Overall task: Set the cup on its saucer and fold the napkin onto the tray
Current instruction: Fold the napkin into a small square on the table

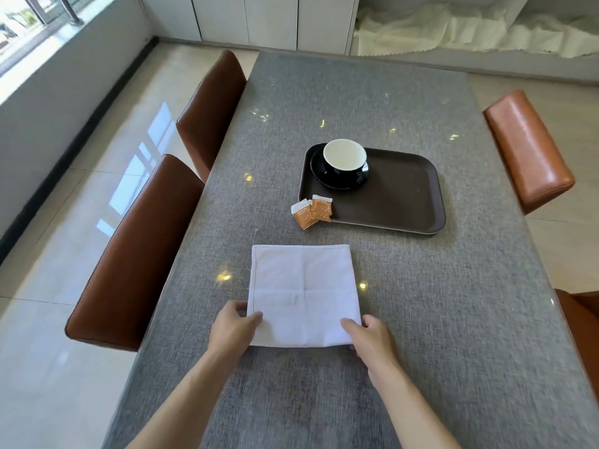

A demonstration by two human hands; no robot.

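A white cloth napkin [303,286] lies flat on the grey table, square, with fold creases across it. My left hand [233,325] pinches its near left corner, thumb on top. My right hand [369,332] pinches its near right corner the same way. Beyond the napkin sits a dark brown tray [405,196]. In the tray's far left corner a black cup [345,160] with a white inside stands upright on a black saucer [319,178].
Two orange sachets [312,210] lie at the tray's near left corner, one leaning on its rim. Brown leather chairs [136,254] line the table's left side, others [526,147] the right. The grey table [453,303] stretches far ahead.
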